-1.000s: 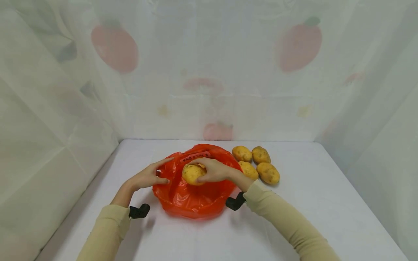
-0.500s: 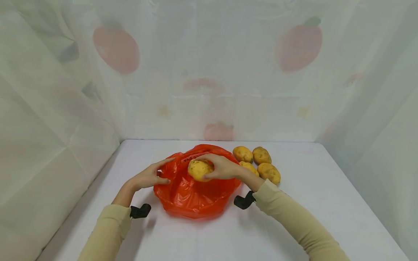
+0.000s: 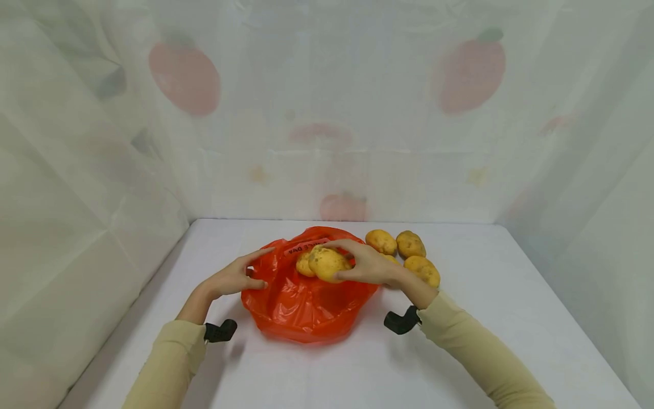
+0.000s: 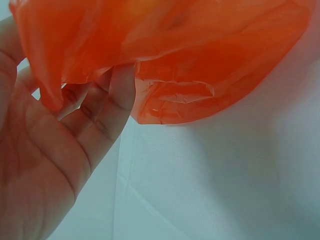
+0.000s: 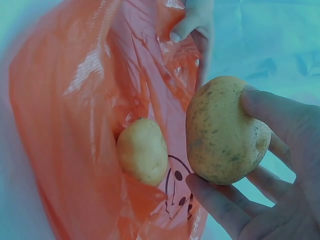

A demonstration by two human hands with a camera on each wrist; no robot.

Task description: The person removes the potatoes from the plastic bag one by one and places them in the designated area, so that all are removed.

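In the head view a red plastic bag [image 3: 293,315] lies with its mouth open on the white table. My left hand [image 3: 230,279] holds the bag's left rim, thumb and fingers either side of the film; some fingers show behind the plastic in the left wrist view. My right hand [image 3: 369,264] grips a yellow potato [image 3: 328,263] above the bag, thumb on one side and fingers on the other. Behind it, a second potato [image 5: 142,151] lies inside the bag, on the plastic near a printed face.
Several more potatoes [image 3: 411,244] lie on the table [image 3: 460,341] just right of the bag, one partly hidden by my right hand. White sheeting [image 3: 409,142] with faded fruit prints hangs at the back and both sides.
My right hand has moved right with its potato, from over the bag's middle toward its right side. The potato inside the bag has come into view. My left hand has stayed put.
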